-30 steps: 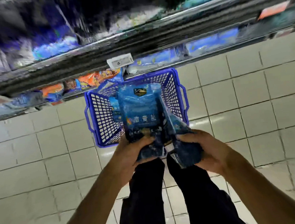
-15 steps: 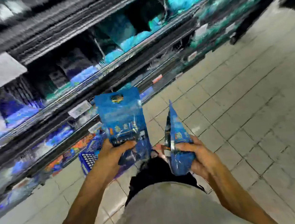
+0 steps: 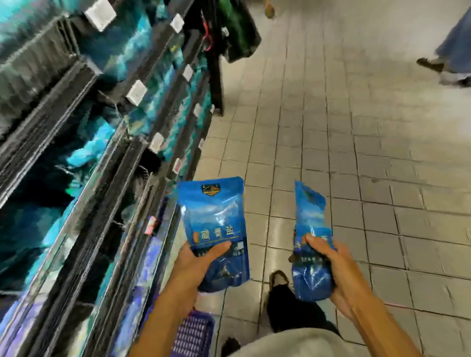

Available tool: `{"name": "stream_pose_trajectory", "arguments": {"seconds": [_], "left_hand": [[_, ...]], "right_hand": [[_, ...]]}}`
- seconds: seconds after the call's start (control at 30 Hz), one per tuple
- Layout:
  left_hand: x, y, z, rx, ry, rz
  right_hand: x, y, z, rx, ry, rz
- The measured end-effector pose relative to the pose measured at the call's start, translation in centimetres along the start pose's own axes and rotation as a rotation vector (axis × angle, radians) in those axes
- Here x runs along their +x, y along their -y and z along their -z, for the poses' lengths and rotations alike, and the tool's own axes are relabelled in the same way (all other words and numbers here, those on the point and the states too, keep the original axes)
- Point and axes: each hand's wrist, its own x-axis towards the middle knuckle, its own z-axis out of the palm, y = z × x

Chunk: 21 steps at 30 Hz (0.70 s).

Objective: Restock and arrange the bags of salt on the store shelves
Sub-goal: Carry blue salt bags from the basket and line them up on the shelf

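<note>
Left hand (image 3: 195, 261) grips salt bag (image 3: 214, 230); right hand (image 3: 330, 264) second bag (image 3: 311, 245).

Two blue salt bags stand upright above the tiled floor, well apart: the left bag (image 3: 214, 230) faces the camera, the right bag (image 3: 311, 242) is turned edge-on.

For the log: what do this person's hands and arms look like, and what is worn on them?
Both forearms are bare up to the frame's lower edge: no sleeves show on them. The left hand and right hand are ungloved, with no watch, ring or wristband visible. A light grey top covers the torso; any sleeve it has lies out of view.
</note>
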Motion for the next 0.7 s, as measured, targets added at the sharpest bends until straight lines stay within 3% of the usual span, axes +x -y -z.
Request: {"name": "stream_pose_trajectory", "arguments": {"seconds": [0.13, 0.2, 0.43, 0.7], "left_hand": [[5.8, -3.1, -5.9, 0.05, 0.076, -0.03], [8.6, -4.3, -8.9, 0.064, 0.09, -0.057], [16.4, -10.1, -17.1, 0.071, 0.116, -0.109], [25.5, -17.6, -20.2, 0.045, 0.031, -0.223]], "right_hand": [[4.2, 4.1, 2.9, -0.182, -0.139, 0.215], [7.0, 6.7, 4.3, -0.233, -0.133, 0.288], [16.8, 15.4, 6.8, -0.254, -0.042, 0.316], [27.1, 24.6, 2.8, -0.251, 0.052, 0.377]]}}
